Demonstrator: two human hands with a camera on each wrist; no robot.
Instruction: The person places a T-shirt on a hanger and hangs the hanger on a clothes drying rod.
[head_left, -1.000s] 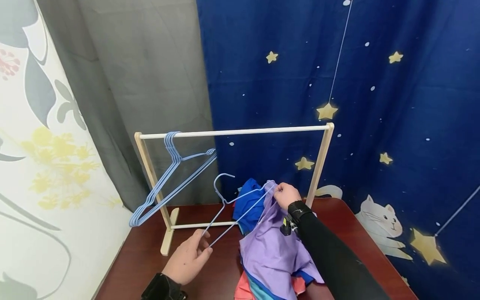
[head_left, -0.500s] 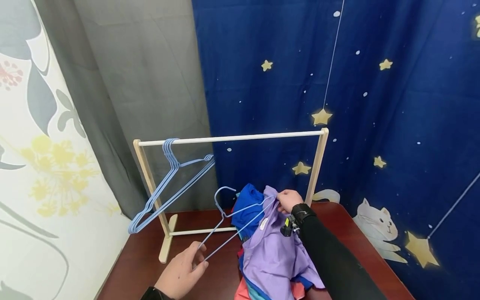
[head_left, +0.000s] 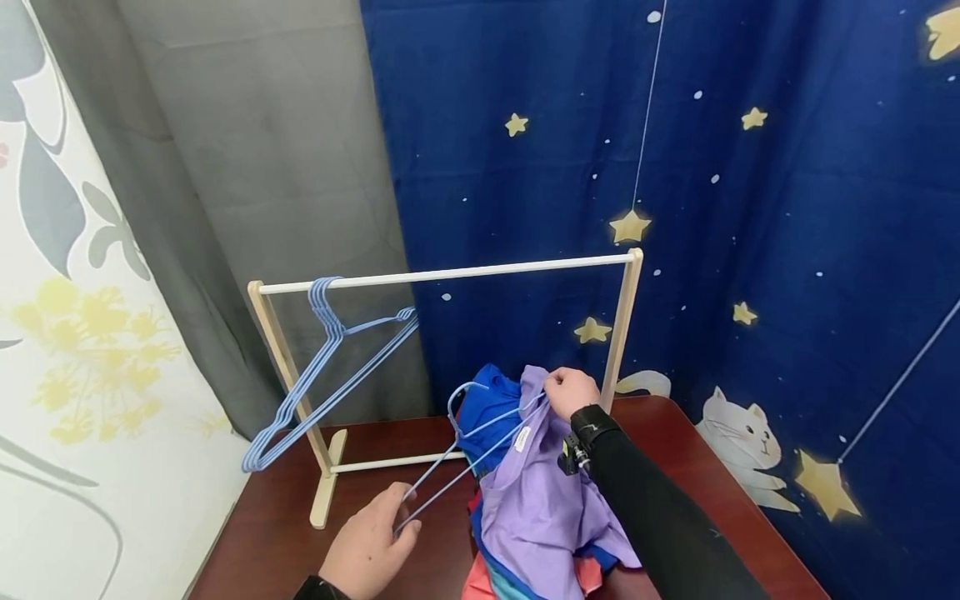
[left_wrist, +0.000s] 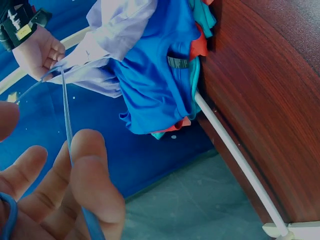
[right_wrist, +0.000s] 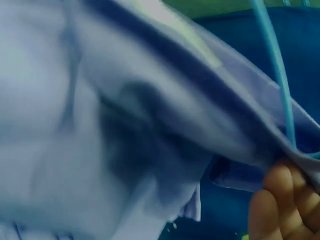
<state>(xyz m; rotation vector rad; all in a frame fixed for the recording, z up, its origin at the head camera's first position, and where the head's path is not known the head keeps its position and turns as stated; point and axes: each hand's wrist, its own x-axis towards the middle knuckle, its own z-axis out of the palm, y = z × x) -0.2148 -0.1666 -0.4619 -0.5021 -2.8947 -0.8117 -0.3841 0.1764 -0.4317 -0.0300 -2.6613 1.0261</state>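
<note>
In the head view, my left hand (head_left: 367,542) grips the near end of a light blue wire hanger (head_left: 452,407), its hook upward. My right hand (head_left: 572,392) pinches the neck edge of a purple shirt (head_left: 547,500). The hanger's far end sits in that shirt's neck opening, beside my right fingers. From the right wrist view, the hanger wire (right_wrist: 278,65) passes inside the fabric edge, above the curled fingers (right_wrist: 280,190). The left wrist view has the wire running between my left thumb and fingers. A white label (head_left: 522,438) shows inside the purple collar.
Behind stands a rack with a white top bar (head_left: 465,272) and wooden posts. Several blue hangers (head_left: 300,387) hang at its left end. Beneath the purple shirt lie other garments, blue (head_left: 487,408) and coral (head_left: 480,579), on the dark red table (head_left: 255,542).
The hanger's hook has moved right, now in front of the blue garment. My right hand still holds the purple shirt's neck edge. The head view has shifted slightly right.
</note>
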